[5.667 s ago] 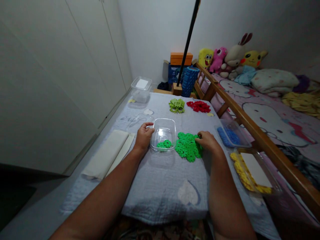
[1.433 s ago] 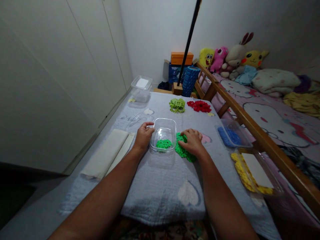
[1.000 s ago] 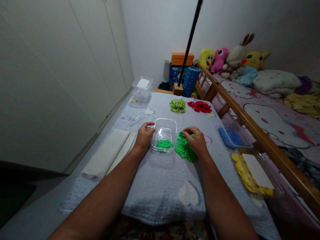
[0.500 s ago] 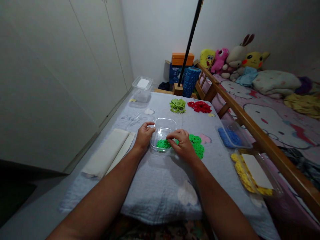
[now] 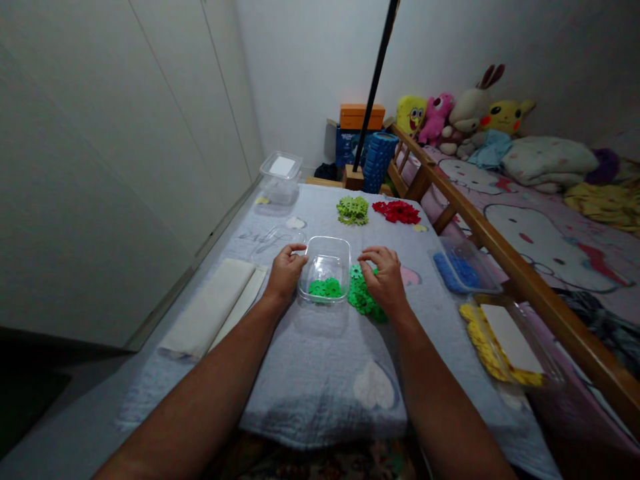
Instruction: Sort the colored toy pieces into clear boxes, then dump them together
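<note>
A clear plastic box (image 5: pixel 326 248) stands on the quilted table cover, with several bright green snowflake pieces (image 5: pixel 325 288) in its near end. My left hand (image 5: pixel 285 273) grips the box's left rim. A heap of the same green pieces (image 5: pixel 361 298) lies just right of the box. My right hand (image 5: pixel 381 281) rests on top of that heap, fingers curled down onto the pieces; what they hold is hidden.
Light green pieces (image 5: pixel 353 210) and red pieces (image 5: pixel 399 211) lie in piles farther back. A lidded clear box (image 5: pixel 281 175) stands at the far left, trays of blue pieces (image 5: pixel 456 270) and yellow pieces (image 5: pixel 487 347) at the right, folded white cloth (image 5: pixel 213 307) at the left, a wooden bed rail (image 5: pixel 500 253) beyond.
My right hand went from the green heap to the box's near end and has now come back onto the heap. The green pile in the box has grown. My left hand has stayed on the rim.
</note>
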A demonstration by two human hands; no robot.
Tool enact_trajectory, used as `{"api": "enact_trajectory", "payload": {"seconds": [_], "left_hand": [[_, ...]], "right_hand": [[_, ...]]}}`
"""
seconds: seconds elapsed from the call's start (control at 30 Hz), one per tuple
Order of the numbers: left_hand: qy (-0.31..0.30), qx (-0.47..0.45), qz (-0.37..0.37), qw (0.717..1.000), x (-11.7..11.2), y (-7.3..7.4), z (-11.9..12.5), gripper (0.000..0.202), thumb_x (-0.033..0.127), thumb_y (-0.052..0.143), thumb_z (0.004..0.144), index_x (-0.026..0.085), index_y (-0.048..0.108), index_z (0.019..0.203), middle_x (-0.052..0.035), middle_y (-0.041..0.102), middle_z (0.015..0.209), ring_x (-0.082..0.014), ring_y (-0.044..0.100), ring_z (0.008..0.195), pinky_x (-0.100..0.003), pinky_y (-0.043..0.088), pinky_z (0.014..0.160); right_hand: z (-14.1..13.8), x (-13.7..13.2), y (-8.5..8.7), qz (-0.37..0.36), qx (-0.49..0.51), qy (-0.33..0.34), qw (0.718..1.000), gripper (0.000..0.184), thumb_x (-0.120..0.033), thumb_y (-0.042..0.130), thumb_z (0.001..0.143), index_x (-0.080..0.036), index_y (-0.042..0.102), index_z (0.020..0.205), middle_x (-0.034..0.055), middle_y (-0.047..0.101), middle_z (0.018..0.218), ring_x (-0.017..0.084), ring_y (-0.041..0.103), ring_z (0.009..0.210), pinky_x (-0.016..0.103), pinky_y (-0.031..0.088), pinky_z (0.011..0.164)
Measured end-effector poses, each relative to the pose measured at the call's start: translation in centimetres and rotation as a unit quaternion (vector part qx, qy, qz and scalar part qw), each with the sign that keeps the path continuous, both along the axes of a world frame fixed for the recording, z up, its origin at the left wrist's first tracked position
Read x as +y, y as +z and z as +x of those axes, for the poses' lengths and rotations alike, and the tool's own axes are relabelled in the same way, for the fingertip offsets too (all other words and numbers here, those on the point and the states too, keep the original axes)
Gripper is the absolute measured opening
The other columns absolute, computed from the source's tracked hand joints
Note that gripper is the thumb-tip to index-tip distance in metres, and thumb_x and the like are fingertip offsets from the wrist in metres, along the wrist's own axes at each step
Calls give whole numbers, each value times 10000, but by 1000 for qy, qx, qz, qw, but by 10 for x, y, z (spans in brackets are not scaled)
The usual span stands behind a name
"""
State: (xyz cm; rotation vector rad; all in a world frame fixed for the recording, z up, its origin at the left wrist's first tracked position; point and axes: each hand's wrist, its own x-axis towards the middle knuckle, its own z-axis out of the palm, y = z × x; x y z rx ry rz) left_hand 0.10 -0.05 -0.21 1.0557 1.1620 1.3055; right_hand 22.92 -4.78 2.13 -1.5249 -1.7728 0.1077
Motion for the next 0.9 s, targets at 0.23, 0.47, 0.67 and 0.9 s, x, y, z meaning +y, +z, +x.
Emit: {"api": "enact_trajectory", "payload": {"seconds": [0.23, 0.47, 0.67, 0.9], "left_hand": [[4, -6, -1, 1000, 0, 1, 1, 404, 344, 714, 663, 169, 644, 1020, 117, 392, 521, -91, 297, 471, -241, 205, 484], [13, 2, 8, 1000, -2, 1, 1, 389, 350, 715, 672, 169, 652, 1011, 117, 372, 528, -91, 296, 475, -244, 193, 492], [13, -4, 6, 1000, -2, 1, 1, 382, 346, 718, 668, 178, 646, 1003, 120, 359, 524, -92, 279, 473, -245, 183, 491], [26, 1, 14, 1000, -1, 1, -1, 371, 334, 716, 665, 174, 646, 992, 117, 377, 530, -91, 291, 483, -241, 199, 494]], "right_hand": [[41, 2, 5, -205, -148, -186, 950, 415, -175, 584, 847, -210, 751, 1225, 150, 678, 1254, 357, 564, 1182, 468, 426, 970], [49, 0, 0, -299, -198, -166, 919, 438, -187, 589, 838, -220, 733, 1251, 170, 672, 1269, 371, 556, 1187, 471, 406, 935], [53, 2, -6, -246, -159, -142, 945, 313, -159, 587, 830, -227, 759, 1081, 136, 719, 1156, 342, 581, 1119, 454, 403, 916], [38, 8, -3, -48, 122, -60, 990, 151, -298, 602, 840, -230, 707, 924, 57, 738, 947, 255, 644, 939, 416, 466, 929]]}}
